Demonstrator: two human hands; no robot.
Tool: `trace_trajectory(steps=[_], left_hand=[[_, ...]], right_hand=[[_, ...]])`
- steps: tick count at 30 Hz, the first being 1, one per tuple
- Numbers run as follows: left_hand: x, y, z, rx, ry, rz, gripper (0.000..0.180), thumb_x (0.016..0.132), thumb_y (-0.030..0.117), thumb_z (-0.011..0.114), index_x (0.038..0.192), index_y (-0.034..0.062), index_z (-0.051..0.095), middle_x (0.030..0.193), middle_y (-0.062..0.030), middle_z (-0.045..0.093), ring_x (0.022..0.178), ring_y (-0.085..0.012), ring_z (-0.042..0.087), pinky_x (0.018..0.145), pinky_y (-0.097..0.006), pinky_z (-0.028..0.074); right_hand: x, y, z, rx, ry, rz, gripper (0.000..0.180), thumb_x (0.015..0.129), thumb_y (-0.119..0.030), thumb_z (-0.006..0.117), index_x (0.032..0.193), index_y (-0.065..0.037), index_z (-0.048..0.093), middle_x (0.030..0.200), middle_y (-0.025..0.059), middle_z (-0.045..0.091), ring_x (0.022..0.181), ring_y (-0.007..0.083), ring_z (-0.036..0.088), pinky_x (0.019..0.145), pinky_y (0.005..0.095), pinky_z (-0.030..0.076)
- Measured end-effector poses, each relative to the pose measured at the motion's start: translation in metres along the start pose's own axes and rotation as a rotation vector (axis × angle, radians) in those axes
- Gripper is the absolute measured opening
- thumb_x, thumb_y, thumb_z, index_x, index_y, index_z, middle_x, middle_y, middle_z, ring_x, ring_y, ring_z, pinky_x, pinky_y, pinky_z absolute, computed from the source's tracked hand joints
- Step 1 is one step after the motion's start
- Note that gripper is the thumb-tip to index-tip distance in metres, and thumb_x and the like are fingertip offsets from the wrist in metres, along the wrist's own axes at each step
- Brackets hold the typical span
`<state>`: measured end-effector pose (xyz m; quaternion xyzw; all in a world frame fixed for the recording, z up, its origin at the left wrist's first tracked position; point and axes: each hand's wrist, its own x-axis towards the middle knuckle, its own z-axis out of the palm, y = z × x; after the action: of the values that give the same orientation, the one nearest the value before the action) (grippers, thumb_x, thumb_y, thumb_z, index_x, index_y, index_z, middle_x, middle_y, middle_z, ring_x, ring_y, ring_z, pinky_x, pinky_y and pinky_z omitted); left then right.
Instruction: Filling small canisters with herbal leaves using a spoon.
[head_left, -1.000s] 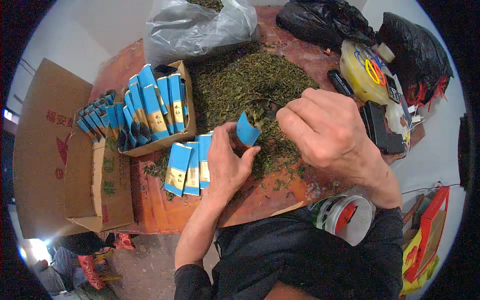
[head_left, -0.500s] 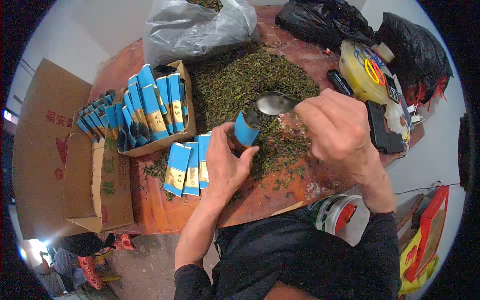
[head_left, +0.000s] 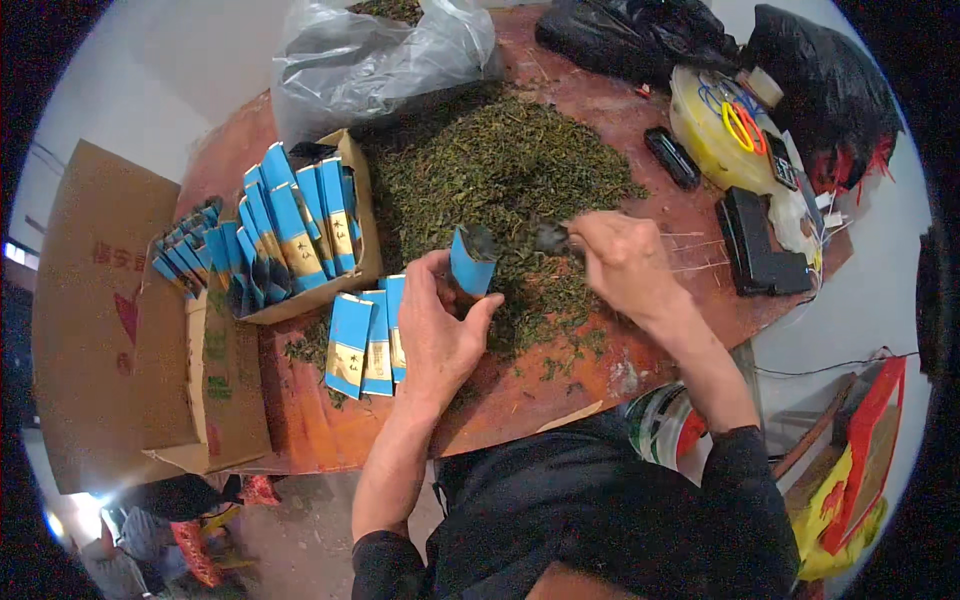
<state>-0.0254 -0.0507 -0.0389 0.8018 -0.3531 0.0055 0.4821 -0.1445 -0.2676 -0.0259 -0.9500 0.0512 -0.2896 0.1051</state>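
An upright blue packet with a dark, open mouth is held in my left hand, fingers and thumb wrapped around its lower part. My right hand grips the handle of a metal spoon, whose bowl is blurred and dark against a heap of dried tea leaves. The spoon is just right of the packet, apart from it. Several blue and gold packets lie overlapping on the table beside my left hand, which partly hides them.
Behind them, a small cardboard box holds several upright packets. A large open carton stands at the left. Around the heap are a clear plastic bag, black bags, a yellow container and a black device. A bucket sits below the table edge.
The spoon has moved from beside the packet's mouth down to the leaves, and its bowl now looks dark. My left hand still holds the packet. The whole view has shifted slightly.
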Motion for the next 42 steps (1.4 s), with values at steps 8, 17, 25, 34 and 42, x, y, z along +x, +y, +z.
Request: trace_trajectory(steps=[8, 17, 25, 34, 42], left_hand=[[-0.001, -0.004, 0.005, 0.0, -0.001, -0.003, 0.062, 0.07, 0.009, 0.09, 0.121, 0.0004, 0.055, 0.092, -0.0112, 0.059, 0.073, -0.0231, 0.056, 0.067, -0.036, 0.049], [-0.002, -0.003, 0.002, 0.027, -0.015, -0.009, 0.064, 0.071, 0.01, 0.09, 0.123, 0.001, 0.054, 0.093, -0.0104, 0.06, 0.075, -0.0222, 0.059, 0.07, -0.036, 0.051], [-0.001, -0.005, 0.004, -0.03, -0.018, 0.005, 0.064, 0.073, 0.009, 0.089, 0.124, 0.0001, 0.053, 0.091, -0.0116, 0.059, 0.073, -0.0229, 0.059, 0.068, -0.037, 0.05], [-0.001, -0.006, 0.005, 0.004, -0.025, -0.025, 0.061, 0.073, 0.009, 0.089, 0.122, 0.0014, 0.054, 0.093, -0.0104, 0.064, 0.079, -0.0215, 0.063, 0.073, -0.035, 0.053], [-0.001, -0.003, 0.005, -0.024, -0.036, -0.004, 0.062, 0.072, 0.007, 0.089, 0.123, 0.0, 0.054, 0.092, -0.0116, 0.059, 0.075, -0.024, 0.059, 0.069, -0.037, 0.05]], right_hand=[[0.004, -0.005, 0.042, 0.254, 0.153, 0.13, 0.005, 0.087, 0.001, 0.069, 0.091, -0.001, 0.069, 0.085, 0.0155, 0.072, 0.077, 0.0338, 0.071, 0.069, 0.0407, 0.057], [0.001, -0.004, 0.032, 0.306, 0.239, 0.163, 0.005, 0.089, 0.002, 0.066, 0.091, 0.0, 0.07, 0.078, 0.0121, 0.072, 0.067, 0.0225, 0.072, 0.059, 0.0327, 0.055], [0.002, -0.003, 0.017, 0.386, 0.219, 0.279, 0.006, 0.092, 0.002, 0.065, 0.092, 0.001, 0.071, 0.075, 0.008, 0.072, 0.062, 0.0122, 0.069, 0.056, 0.0263, 0.054], [0.015, -0.011, -0.013, 0.4, 0.244, 0.305, 0.005, 0.091, 0.003, 0.067, 0.093, 0.002, 0.072, 0.074, 0.0065, 0.072, 0.062, 0.0099, 0.067, 0.056, 0.0252, 0.052], [0.025, -0.019, -0.041, 0.359, 0.24, 0.191, 0.005, 0.09, 0.005, 0.067, 0.093, 0.004, 0.071, 0.074, 0.0054, 0.07, 0.063, 0.009, 0.065, 0.057, 0.0234, 0.051]])
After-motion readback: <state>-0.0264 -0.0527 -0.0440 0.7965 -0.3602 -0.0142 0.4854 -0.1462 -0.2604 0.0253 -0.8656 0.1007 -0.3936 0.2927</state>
